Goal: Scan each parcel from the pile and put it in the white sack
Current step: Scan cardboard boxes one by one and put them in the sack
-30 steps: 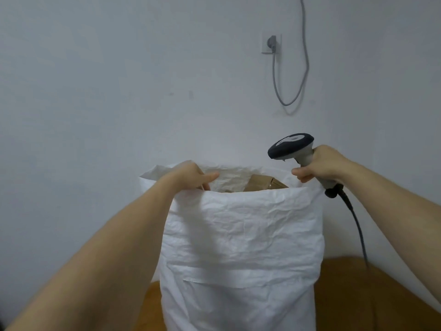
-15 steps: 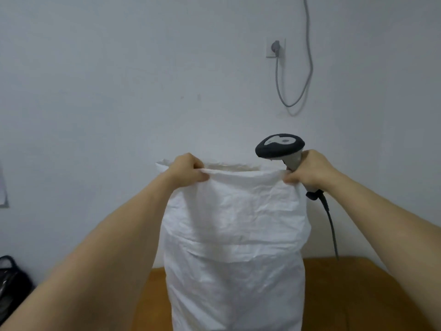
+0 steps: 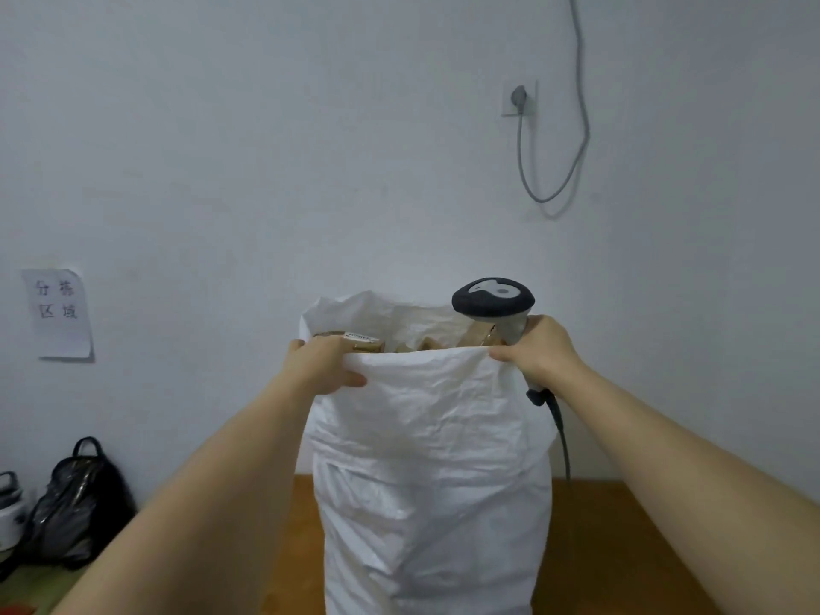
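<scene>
**Woven white sack: rim held two-handed, risks at this stage**

Woven plastic, thin and creased, forms the white sack (image 3: pixel 426 459), which stands upright on the brown wooden table (image 3: pixel 621 548). Brown cardboard parcels (image 3: pixel 364 344) show just inside its mouth, level with the near rim. No pile of unscanned parcels is in view, so I cannot tell how many remain.

Hazards, as I judge them:

1. Rim slip. The fabric is slick and the load looks heavy. If either pinch loosens, the near rim can drop and the mouth can collapse.
2. Divided grip on the right. That hand carries two things at once. A hard tug on the sack could twist the scanner (image 3: pixel 493 299) loose, or its dark cable (image 3: pixel 560 432) could snag on the sack's side.
3. Toppling. The sack is tall and full to the top. Pulling the rim toward me could tip it and spill the top parcels.

Hand state:

- My left hand (image 3: pixel 324 366) is closed on the near rim at its left corner, thumb outside on the fabric, fingers curled over the edge.
- My right hand (image 3: pixel 539 348) is wrapped around the scanner's handle, head pointing up, while its thumb and forefinger also pinch the rim's right corner.
</scene>
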